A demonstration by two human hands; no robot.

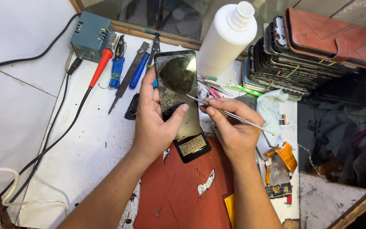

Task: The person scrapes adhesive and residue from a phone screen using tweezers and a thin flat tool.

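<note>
1. Phone screen panel (178, 91) is held upright-tilted above the red mat (183, 191), near the middle of the white table (85, 140); left hand (153, 121) is clamped round its left edge with the thumb pressed on the glass.
2. Right hand (229, 127) is pinched tight on thin metal tweezers (229, 113); the tip touches the panel's right edge near the left thumb. Hands sit close together, not touching as far as I can tell.
3. Risk: tweezer tip could slip on the slick glass and scratch it or jab the left thumb, since the thumb sits right by the tip.
4. Risk: prying too hard at the edge could crack the thin panel; one-handed grip gives little support.
5. Risk: panel could drop onto the mat if the grip loosens.
6. Risk: white bottle (225, 40) stands just behind the panel; an elbow or hand swing could tip it onto the phone stack (293, 59).
7. Labels: small black rectangular label with gold print (192, 146) at the panel's lower end, text side up.
8. Packages: tall white plastic bottle with a ribbed cap, no label visible on this side.
9. Brown leather wallet case (331, 36) lies on top of the phone stack, top right.
10. Grey-blue soldering station box (90, 36) sits top left, with yellow marks on its side, too small to tell more.
</note>
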